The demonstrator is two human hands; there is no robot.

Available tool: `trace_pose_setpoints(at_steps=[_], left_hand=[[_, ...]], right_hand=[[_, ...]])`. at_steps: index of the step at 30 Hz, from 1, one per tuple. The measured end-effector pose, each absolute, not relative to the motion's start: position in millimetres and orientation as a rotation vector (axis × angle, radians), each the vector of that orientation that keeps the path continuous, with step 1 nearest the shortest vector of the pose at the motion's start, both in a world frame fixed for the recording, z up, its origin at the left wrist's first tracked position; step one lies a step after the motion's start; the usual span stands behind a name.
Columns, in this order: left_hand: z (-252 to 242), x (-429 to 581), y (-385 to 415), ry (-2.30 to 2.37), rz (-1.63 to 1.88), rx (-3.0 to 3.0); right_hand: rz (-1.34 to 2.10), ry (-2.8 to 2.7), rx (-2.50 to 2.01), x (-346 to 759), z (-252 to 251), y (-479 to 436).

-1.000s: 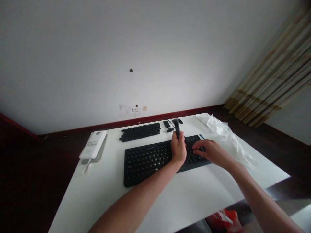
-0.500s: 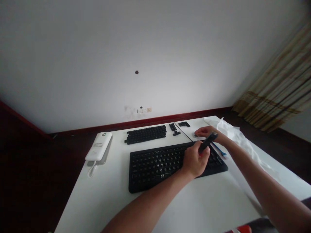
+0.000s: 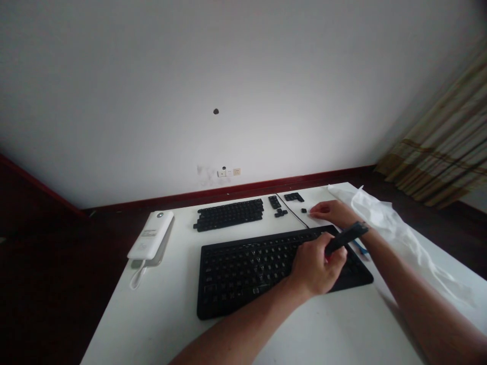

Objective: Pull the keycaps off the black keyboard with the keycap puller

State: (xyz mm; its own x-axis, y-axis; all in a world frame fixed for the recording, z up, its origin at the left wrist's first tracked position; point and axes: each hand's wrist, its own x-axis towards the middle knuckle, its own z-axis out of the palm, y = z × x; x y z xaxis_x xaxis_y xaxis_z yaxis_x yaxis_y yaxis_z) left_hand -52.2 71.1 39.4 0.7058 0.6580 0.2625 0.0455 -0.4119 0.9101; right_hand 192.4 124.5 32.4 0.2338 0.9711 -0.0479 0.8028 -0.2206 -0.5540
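A black keyboard base (image 3: 251, 268) with its keycaps off lies in the middle of the white table (image 3: 160, 324). My left hand (image 3: 317, 263) hovers over its right part, closed round a thin black tool (image 3: 348, 237) that points right and up. My right hand (image 3: 331, 213) lies behind the keyboard, fingers forward, next to a single loose black keycap (image 3: 303, 210). Rows of removed keycaps (image 3: 229, 213) are laid out behind the keyboard, with two smaller groups (image 3: 274, 203) (image 3: 293, 196) to their right.
A white power bank (image 3: 151, 235) with a white cable lies at the table's left. A thin black cable (image 3: 294, 215) runs behind the keyboard. Crumpled white plastic (image 3: 395, 228) covers the right side. A blue item (image 3: 359, 247) peeks out by the keyboard's right end. Behind stands a white wall.
My right hand left the keyboard's right keys and reached back to the table behind it, where a loose keycap now lies. My left hand swung the tool from upright to pointing right.
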Motion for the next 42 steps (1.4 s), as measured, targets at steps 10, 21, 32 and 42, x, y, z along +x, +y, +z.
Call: trace_pose_setpoints(at_steps=[10,21,32,42], left_hand=[[39,-49,70,0.549,0.763,1.876],[41,-49,71,0.558,0.748,1.858],[42,-50,71,0.565,0.745,1.876],[40,-49,71,0.575,0.725,1.889]], right_hand=[[0.292,-1.65,-2.144,157,29,131],[0.195,-1.622,-2.122,135,33,140],[0.281,-1.667,-2.065,144,32,127],[0.285,-1.698,-1.988,141,27,132]])
